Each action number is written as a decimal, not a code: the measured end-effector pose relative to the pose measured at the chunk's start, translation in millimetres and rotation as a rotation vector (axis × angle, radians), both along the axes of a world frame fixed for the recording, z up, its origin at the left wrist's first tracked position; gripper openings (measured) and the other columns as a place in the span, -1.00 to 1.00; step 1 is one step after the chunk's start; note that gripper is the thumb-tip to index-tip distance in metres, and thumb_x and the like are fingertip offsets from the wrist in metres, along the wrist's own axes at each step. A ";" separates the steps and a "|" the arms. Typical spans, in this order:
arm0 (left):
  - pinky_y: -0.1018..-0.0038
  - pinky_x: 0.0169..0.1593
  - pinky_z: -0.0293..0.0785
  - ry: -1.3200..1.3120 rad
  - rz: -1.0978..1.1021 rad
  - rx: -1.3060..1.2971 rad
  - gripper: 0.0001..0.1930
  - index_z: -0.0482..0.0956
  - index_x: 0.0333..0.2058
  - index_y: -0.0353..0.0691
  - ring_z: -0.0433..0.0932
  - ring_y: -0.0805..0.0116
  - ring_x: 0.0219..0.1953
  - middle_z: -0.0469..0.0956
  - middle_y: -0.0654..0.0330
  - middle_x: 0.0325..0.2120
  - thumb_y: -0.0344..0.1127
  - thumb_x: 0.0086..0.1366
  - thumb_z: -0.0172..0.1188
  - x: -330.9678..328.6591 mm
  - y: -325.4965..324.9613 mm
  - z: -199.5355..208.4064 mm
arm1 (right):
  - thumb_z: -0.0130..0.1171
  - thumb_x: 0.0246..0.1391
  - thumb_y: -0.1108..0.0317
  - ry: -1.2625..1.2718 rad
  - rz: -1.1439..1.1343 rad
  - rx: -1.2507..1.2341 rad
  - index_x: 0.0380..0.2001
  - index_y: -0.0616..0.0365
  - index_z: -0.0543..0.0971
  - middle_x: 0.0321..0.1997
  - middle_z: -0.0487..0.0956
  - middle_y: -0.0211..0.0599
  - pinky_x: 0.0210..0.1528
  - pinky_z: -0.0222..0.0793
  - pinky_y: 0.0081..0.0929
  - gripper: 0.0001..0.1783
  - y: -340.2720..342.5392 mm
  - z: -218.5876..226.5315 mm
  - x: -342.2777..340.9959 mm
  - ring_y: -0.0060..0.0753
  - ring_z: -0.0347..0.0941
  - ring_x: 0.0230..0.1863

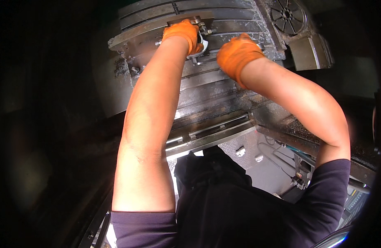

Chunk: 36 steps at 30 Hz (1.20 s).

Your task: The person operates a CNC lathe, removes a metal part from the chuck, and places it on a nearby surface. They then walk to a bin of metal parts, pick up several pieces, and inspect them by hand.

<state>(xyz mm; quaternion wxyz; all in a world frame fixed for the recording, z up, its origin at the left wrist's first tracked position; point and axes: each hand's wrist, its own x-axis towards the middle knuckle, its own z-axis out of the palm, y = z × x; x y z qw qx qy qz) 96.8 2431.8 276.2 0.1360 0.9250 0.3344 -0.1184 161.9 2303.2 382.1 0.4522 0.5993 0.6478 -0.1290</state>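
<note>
My left hand [182, 33], in an orange glove, is curled over a shiny curved metal part [204, 46] on the machine table [223, 28]. Its fingertips are partly hidden behind the glove. Just beyond these fingers, bolts with nuts [208, 30] stick out beside a long metal bar [136, 34]. To the right, my right hand [239, 56], also gloved in orange, is closed in a fist above the slotted table. A small grey end [261, 46] shows beside this fist; I cannot make out what it belongs to. The right glove is slightly blurred.
A round spoked metal disc [286, 16] lies at the upper right, above a metal block [308, 53]. Metal chips [302, 124] lie along the right ledge. The machine's front rail [219, 126] runs between my arms, with cables [277, 155] below it.
</note>
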 end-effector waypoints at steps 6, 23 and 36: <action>0.10 0.24 0.39 0.006 0.001 -0.042 -0.40 0.50 0.17 0.11 0.46 0.04 0.21 0.40 0.11 0.18 0.01 0.12 0.35 2.4 -1.9 4.1 | 0.42 -0.05 0.16 -0.107 0.048 -0.039 -0.04 0.00 0.69 0.05 0.66 -0.29 0.11 0.34 -0.16 -0.55 26.9 -1.2 -27.9 -0.19 0.55 0.12; 0.12 0.18 0.47 0.005 0.023 0.002 -0.43 0.53 0.13 0.03 0.48 -0.02 0.17 0.39 0.05 0.17 0.06 0.15 0.26 2.4 1.0 0.2 | 0.36 -0.06 0.38 0.002 0.263 -0.066 -0.09 0.06 0.68 -0.02 0.67 -0.23 0.08 0.33 -0.16 -0.62 21.7 9.6 -9.9 -0.18 0.57 0.05; 0.18 0.19 0.46 0.020 -0.002 0.017 -0.43 0.56 0.08 -0.04 0.49 -0.06 0.14 0.41 -0.01 0.14 0.05 0.10 0.24 10.2 2.7 -2.4 | 0.42 -0.34 0.58 0.206 0.033 0.153 -0.18 0.14 0.64 -0.08 0.67 -0.12 -0.02 0.54 -0.19 -0.51 14.9 -53.5 78.5 -0.03 0.63 -0.03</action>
